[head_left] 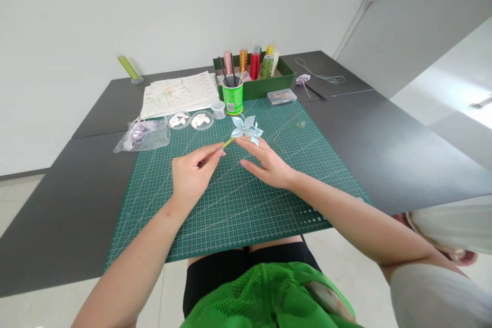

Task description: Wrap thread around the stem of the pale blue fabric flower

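Between thumb and fingers, my left hand point(196, 169) pinches the green stem of a pale blue artificial flower point(243, 127), which points up and to the right above the green cutting mat point(230, 205). My right hand point(269, 164) lies just behind the blossoms with its fingers stretched out and the thumb apart. Its fingertips are close under the petals; whether they touch them I cannot tell. Part of the stem is hidden inside my left hand.
Beyond the hands stand a green can point(232, 99) with dark sticks, a green box point(286, 81) of thread spools, and two dishes of white petals point(200, 121). Patterned sheets point(154, 100) and a plastic bag point(154, 138) lie left. A clear case point(282, 97) and purple flower point(303, 79) lie right.
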Motion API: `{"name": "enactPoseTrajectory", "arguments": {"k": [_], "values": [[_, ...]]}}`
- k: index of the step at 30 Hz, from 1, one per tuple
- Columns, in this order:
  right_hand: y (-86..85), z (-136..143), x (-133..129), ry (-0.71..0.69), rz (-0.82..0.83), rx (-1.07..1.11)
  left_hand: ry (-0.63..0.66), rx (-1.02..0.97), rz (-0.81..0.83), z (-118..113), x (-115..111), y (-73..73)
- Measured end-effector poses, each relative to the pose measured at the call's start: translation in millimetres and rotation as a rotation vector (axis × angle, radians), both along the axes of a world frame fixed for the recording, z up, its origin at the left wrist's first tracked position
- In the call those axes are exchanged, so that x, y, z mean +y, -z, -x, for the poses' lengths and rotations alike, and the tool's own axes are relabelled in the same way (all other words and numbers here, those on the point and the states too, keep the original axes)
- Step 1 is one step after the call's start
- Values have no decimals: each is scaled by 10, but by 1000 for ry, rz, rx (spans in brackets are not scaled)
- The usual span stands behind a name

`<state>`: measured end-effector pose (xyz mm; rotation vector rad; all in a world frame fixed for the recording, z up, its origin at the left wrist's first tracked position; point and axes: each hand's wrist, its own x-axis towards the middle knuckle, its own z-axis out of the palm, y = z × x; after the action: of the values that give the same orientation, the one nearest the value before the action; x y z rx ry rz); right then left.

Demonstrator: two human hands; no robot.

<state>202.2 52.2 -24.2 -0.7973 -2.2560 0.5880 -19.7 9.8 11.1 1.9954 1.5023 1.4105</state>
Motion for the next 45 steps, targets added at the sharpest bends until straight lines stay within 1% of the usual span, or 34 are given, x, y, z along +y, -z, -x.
{"name": "enactPoseTrajectory", "arguments": {"k": [4, 7, 10, 12, 14, 16, 19, 21, 27, 30, 34, 37, 42, 45], "values": [[38, 52, -53, -131, 120, 81, 40, -38, 44, -8, -1, 5], [22, 88, -84, -166, 273, 210, 67, -49, 73, -25, -5, 11], [5, 130, -114, -117, 412, 317, 85, -60, 87, -45, -10, 21], [14, 149, -123, -69, 476, 334, 96, -68, 93, -53, -12, 29], [33, 150, -120, -21, 501, 314, 101, -71, 100, -55, -13, 36], [47, 136, -109, 15, 441, 249, 99, -81, 113, -55, -12, 38], [36, 99, -97, 41, 237, 97, 90, -128, 152, -60, -11, 31], [18, 76, -99, 42, 137, 8, 76, -158, 192, -68, -9, 22], [-1, 47, -138, 52, -1, -215, 52, -194, 258, -65, 13, 22], [-7, 34, -160, 49, -75, -272, 45, -191, 281, -43, 42, 51], [-22, 1, -178, 26, -175, -256, 57, -161, 329, -15, 94, 104], [-23, -17, -182, -22, -213, -198, 58, -124, 361, -3, 121, 132], [-44, -26, -188, -142, -190, -64, 47, -11, 389, 2, 130, 150], [-120, -39, -197, -204, -150, 34, 34, 88, 384, -2, 121, 155]]}}
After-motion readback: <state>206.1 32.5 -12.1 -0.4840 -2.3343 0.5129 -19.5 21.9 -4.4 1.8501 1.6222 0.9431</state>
